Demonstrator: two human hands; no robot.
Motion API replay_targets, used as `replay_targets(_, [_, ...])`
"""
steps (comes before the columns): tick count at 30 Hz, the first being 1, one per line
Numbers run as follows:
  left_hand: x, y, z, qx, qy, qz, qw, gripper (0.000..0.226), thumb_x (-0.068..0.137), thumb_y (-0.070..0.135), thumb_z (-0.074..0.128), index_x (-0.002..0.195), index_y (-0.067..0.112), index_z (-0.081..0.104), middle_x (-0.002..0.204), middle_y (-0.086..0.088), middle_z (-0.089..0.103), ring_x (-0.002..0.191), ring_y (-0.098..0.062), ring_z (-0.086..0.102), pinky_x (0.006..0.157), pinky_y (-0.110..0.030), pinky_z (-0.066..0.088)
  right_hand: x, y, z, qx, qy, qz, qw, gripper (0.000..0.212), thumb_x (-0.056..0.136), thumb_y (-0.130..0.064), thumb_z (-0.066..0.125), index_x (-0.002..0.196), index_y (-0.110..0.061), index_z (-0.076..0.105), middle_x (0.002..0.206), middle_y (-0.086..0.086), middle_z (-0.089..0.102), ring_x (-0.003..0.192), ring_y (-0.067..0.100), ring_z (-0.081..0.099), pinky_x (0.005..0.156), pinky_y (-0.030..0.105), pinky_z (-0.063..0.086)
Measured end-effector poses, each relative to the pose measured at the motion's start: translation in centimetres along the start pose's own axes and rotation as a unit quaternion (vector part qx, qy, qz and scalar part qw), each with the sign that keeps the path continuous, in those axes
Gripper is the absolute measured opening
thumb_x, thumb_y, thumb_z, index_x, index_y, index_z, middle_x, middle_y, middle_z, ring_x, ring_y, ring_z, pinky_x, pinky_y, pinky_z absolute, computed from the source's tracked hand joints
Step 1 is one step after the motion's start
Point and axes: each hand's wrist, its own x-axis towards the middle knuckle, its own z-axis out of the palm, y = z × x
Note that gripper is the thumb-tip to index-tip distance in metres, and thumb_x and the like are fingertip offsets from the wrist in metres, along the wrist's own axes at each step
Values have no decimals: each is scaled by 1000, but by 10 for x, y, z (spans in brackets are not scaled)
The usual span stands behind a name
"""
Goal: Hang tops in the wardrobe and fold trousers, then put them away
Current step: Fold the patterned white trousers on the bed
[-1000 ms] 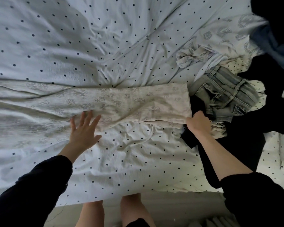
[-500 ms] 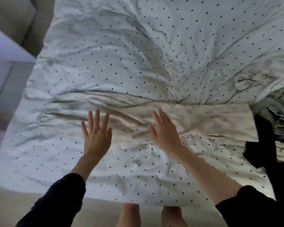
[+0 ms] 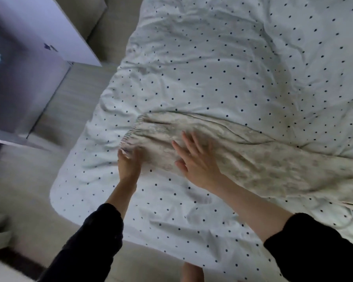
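Far left: open white door or panel [image 3: 55, 35] of a cabinet, interior blurred and dim, contents not legible. Beside it: pale floor [image 3: 25, 180] running down the left edge. Centre and right: bed under a light duvet cover with dark dots [image 3: 222, 68], creased, its near left corner hanging over the floor. Across the cover, from middle to right edge: cream patterned trousers [image 3: 263, 159], laid flat and lengthwise, gathered elastic waistband [image 3: 130, 131] toward the left, legs running off frame at right. Left hand [image 3: 128, 163]: at the near corner of the waistband, fingers bent onto the cloth edge; blurred, so pinching or merely touching cannot be told. Right hand [image 3: 196, 161]: fingers straight and spread, palm pressed flat on the seat of the trousers, holding nothing. Dark sleeves [image 3: 90, 241] on both forearms, crossing the lower part of the bed and hiding some of the cover
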Motion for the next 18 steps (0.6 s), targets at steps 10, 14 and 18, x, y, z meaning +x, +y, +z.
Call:
replay_targets(10, [31,24,-21,-354,-63,-200,912,9,86,3,64,83,6,57,86,-8,60,83,-20,58,84,-35,47,11,-8,9,-16,-46,17,999,58,98,-50,28,150,-30,14,159,0,-8,146,26,-10,111,63,-2])
replay_targets(14, [1,49,-13,-288,9,-52,956,20,89,0,56,74,12,62,75,-2,59,78,-16,55,82,-35,50,1,-4,-19,142,0,27,990,44,101,-35,34,143,-23,36,158,3,14,146,20,7,116,51,13])
replay_targets(18, [-55,74,12,-97,16,251,963,21,85,-4,51,94,7,66,86,-6,61,79,-12,54,73,-22,44,-27,23,-62,532,61,187,823,40,101,-36,37,131,-14,52,137,6,52,127,20,48,104,28,39])
